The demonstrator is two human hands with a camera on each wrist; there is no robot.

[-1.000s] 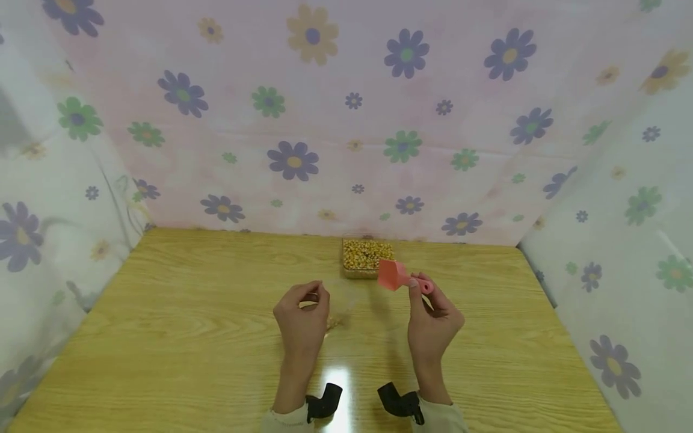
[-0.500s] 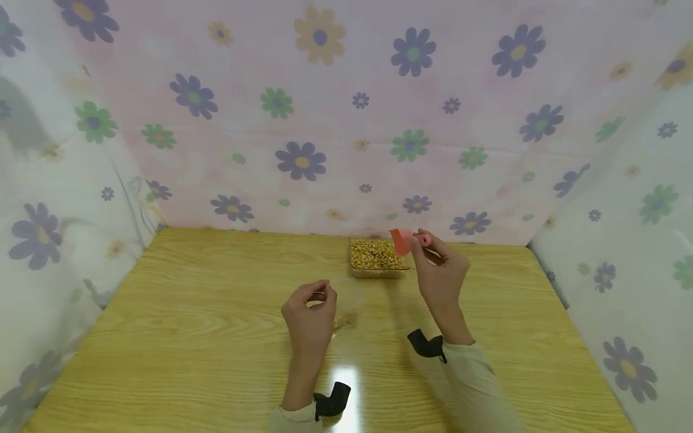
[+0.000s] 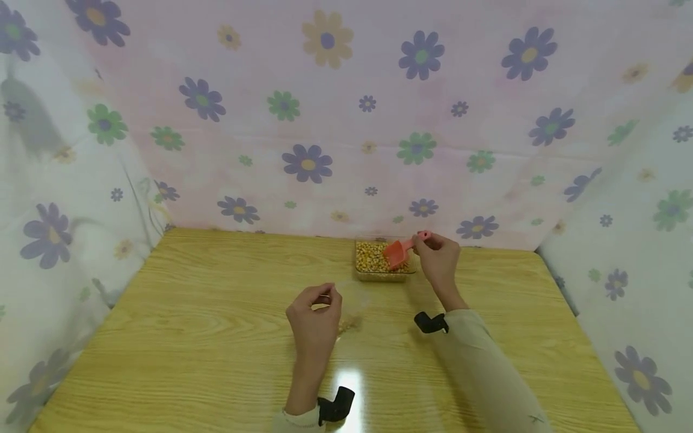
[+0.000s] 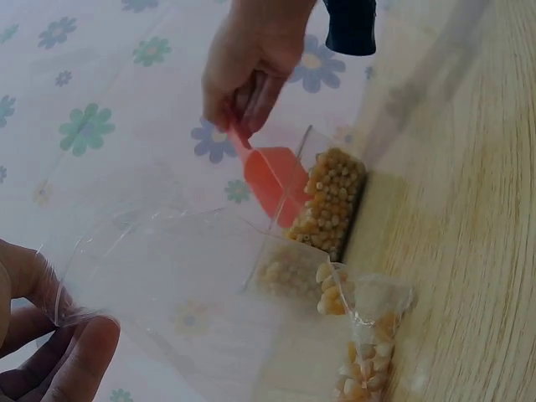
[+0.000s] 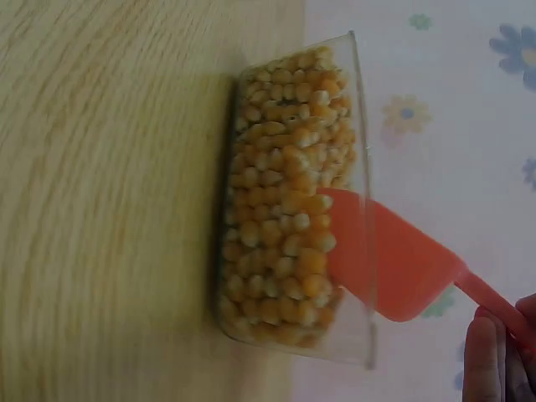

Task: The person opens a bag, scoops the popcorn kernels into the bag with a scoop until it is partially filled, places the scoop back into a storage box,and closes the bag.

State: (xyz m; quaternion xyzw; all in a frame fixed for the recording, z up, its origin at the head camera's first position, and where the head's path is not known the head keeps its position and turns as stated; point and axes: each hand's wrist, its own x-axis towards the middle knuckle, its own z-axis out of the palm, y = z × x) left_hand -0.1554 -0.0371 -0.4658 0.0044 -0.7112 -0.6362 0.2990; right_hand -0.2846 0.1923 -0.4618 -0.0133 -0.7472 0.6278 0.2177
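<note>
My right hand (image 3: 441, 261) pinches the handle of a small pinkish-red scoop (image 3: 397, 255). The scoop's front edge dips into yellow corn kernels (image 5: 280, 226) inside a clear rectangular container (image 3: 381, 277); in the right wrist view the blade passes below the rim among the kernels. My left hand (image 3: 315, 319) pinches the top edge of a clear plastic bag (image 4: 201, 251) between thumb and fingers. Some kernels (image 4: 366, 360) lie at the bottom of the bag, low over the table. In the head view the bag is nearly invisible.
The wood-grain table (image 3: 216, 337) carries the container near its back edge. Flower-printed cloth (image 3: 335, 126) hangs behind the table and on both sides. A black wrist mount (image 3: 335, 406) sits on each sleeve.
My right hand has moved forward with the scoop, from in front of the container to over it, and the scoop has tipped down into the kernels. My left hand stays holding the bag.
</note>
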